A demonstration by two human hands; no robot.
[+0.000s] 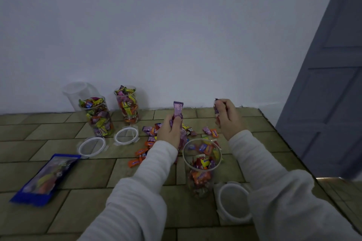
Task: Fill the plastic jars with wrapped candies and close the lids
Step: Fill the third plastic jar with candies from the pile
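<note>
left hand (170, 129): fingers grip purple candy (177, 110), raised | right hand (225, 116): fingers curled round what looks like another wrapper | open jar (201, 164) on floor between forearms, partly filled | loose candies (148, 142) beyond | lid (233, 202) beside jar

A tiled floor (58, 172) carries three open jars of candies (201, 170), (100, 117), (128, 104), an empty jar (78, 92) by the wall, three loose lids (91, 146), (126, 136), (233, 202), scattered wrapped candies (148, 142) and a blue bag (46, 179).
</note>
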